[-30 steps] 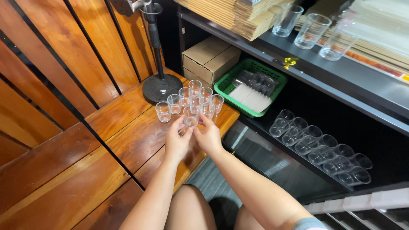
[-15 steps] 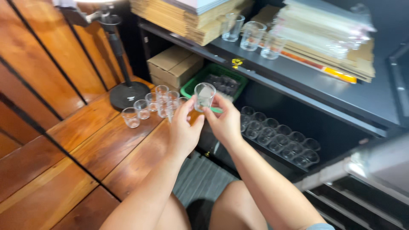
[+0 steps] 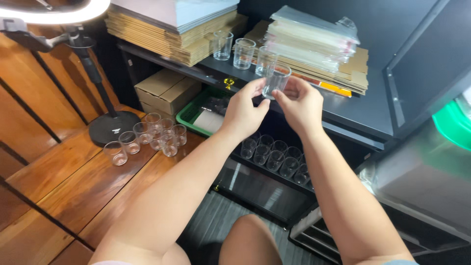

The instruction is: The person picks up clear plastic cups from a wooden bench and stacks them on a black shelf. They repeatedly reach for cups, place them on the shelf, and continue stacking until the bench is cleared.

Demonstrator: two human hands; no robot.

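Both hands hold one small clear glass cup [image 3: 275, 81] up at the height of the dark upper shelf [image 3: 343, 110]. My left hand [image 3: 243, 110] grips its left side and my right hand [image 3: 300, 102] its right side. Three more clear cups [image 3: 243, 53] stand on that shelf just behind it. Several cups [image 3: 147, 138] stand in a cluster on the wooden floor at the left. Another group of cups [image 3: 274, 156] sits in rows on the lower shelf below my hands.
Stacks of flat cardboard [image 3: 181, 29] and bagged sheets [image 3: 314, 41] lie on the upper shelf. A brown box [image 3: 167, 91] and a green tray [image 3: 198, 115] sit underneath. A ring light stand with a round black base [image 3: 114, 126] stands at left. My knee [image 3: 248, 240] is below.
My hands picked a cup out of the floor cluster and raised it up and right to the upper shelf. The view tilted upward with them.
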